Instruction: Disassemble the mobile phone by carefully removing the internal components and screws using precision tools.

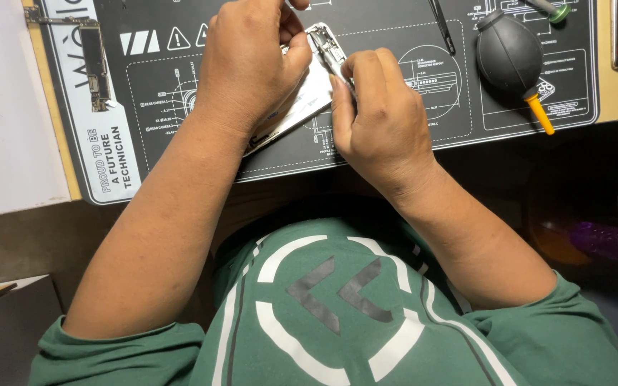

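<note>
Dark repair mat (466, 107) covered the desk; left hand (248, 68) gripped the opened phone frame (309, 93) above it, right hand (380, 114) pinched tweezers (332, 58) inside (logic board (94, 61) already out, apparently mid-disassembly).

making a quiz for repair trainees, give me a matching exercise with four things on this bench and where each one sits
Things:
1. opened silver phone frame
2. long narrow circuit board
3. black rubber air blower with yellow nozzle
4. black tweezers

Places:
a. far left of the dark printed work mat
b. right end of the mat
c. between both hands
d. top of the mat, just left of the blower

Pairs: 1-c, 2-a, 3-b, 4-d
</note>
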